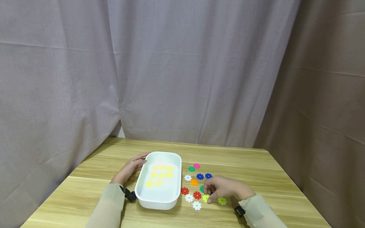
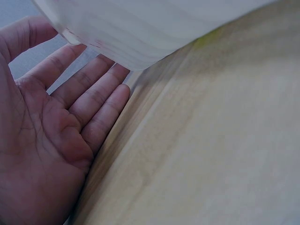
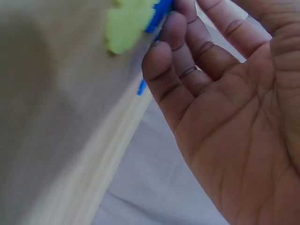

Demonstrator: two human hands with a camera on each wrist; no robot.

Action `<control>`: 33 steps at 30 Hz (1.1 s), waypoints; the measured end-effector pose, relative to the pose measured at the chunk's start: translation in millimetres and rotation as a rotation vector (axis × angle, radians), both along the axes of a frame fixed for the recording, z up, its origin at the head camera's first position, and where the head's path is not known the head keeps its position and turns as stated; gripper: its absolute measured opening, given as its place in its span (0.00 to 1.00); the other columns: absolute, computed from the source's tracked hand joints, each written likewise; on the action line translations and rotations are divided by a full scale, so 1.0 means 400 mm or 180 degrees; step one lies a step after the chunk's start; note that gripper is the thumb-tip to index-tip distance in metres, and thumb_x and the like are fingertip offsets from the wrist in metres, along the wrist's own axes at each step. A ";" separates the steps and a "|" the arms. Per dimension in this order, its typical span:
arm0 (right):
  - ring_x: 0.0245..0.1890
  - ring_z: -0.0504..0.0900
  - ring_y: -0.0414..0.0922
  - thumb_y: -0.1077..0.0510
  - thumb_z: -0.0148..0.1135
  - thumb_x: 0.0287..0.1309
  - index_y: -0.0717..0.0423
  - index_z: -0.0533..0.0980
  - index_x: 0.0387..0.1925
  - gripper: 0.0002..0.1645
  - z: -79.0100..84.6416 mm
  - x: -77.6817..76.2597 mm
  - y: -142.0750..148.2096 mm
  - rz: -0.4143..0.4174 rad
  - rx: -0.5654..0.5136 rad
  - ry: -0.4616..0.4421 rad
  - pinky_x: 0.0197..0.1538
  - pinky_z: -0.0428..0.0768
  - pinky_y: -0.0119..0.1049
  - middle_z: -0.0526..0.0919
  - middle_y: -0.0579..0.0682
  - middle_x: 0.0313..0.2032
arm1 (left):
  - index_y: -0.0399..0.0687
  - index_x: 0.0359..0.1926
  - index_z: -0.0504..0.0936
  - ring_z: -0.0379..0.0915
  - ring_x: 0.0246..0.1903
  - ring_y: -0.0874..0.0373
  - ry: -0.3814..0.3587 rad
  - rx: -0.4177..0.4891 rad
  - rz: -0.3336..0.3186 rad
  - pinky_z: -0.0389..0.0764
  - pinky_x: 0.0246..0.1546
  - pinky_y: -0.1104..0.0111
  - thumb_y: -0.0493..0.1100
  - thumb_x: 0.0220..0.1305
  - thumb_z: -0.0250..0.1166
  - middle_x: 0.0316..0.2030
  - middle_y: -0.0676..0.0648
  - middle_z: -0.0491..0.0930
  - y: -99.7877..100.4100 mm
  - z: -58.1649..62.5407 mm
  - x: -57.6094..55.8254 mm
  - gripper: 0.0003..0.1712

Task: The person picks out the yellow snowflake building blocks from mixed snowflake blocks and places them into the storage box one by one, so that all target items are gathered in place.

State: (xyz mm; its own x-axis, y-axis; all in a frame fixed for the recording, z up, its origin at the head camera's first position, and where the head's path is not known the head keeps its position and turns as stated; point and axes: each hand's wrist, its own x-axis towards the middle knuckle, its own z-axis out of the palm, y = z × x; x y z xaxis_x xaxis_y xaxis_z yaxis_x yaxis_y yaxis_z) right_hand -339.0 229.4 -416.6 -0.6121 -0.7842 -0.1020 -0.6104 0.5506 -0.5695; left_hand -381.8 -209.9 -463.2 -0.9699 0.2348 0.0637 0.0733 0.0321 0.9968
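Observation:
My left hand point(image 1: 131, 167) rests against the left side of a white tray point(image 1: 158, 205); its fingers are extended along the tray's outer wall point(image 2: 140, 33). Flat inside the tray lie several yellow notched discs point(image 1: 161, 175). To the tray's right, my right hand point(image 1: 220, 187) is low over the loose discs, fingers bent. Its thumb and a fingertip are at the edges of a yellow-green disc point(image 1: 205, 198); whether they pinch it cannot be told. In the right wrist view, another yellow-green disc point(image 3: 126, 28) and a blue disc point(image 3: 159, 14) lie beyond the curled fingers point(image 3: 158, 61).
Other notched discs lie between tray and hand: red point(image 1: 197, 195), white point(image 1: 196, 205), orange point(image 1: 194, 182), blue point(image 1: 200, 176), green point(image 1: 192, 169) and pink point(image 1: 196, 166). A yellow-green disc point(image 1: 222, 201) lies beneath the right wrist. Grey curtains point(image 1: 182, 79) hang behind the wooden table point(image 1: 228, 156).

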 end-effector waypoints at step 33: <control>0.34 0.81 0.40 0.62 0.70 0.60 0.56 0.79 0.40 0.08 -0.001 -0.001 0.011 0.0136 -0.0517 -0.0421 0.39 0.85 0.36 0.83 0.50 0.35 | 0.57 0.72 0.71 0.67 0.67 0.52 -0.0036 0.0001 -0.0032 0.70 0.66 0.59 0.47 0.72 0.58 0.71 0.46 0.67 -0.002 0.002 0.001 0.29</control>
State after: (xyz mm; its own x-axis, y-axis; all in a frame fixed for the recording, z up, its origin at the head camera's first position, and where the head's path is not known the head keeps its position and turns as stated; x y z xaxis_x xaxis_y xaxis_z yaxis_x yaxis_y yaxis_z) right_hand -339.4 233.8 -417.1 -0.5677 -0.8217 -0.0495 -0.5453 0.4204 -0.7252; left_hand -381.2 -210.8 -462.5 -0.9682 0.2446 0.0528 0.0623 0.0310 0.9976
